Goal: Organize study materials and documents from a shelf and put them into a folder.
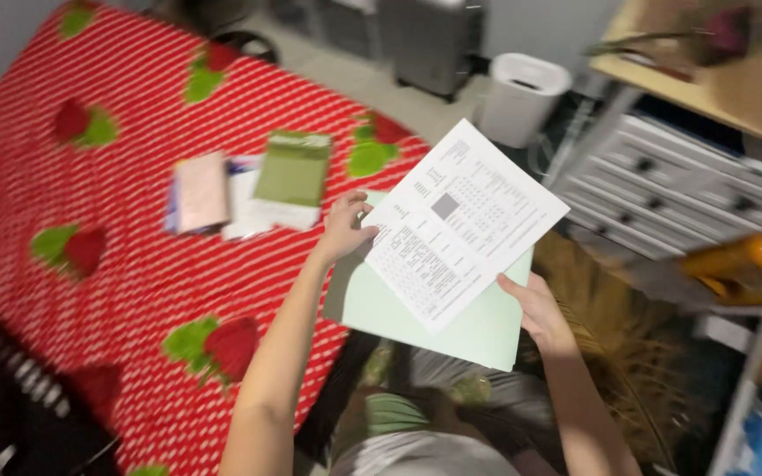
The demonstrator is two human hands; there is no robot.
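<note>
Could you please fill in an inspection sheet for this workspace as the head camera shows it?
Surface: bed cover, red and white with a strawberry pattern.
Job's things: printed white sheet lying on a pale green folder.
Clutter: pink booklet, white papers and green packet on the cover.
Grips: left hand pinches the sheet's left edge; right hand holds the lower right edge with the folder.
Cables: nothing seen.
Surroundings: white bin, drawer unit, wooden shelf.
</note>
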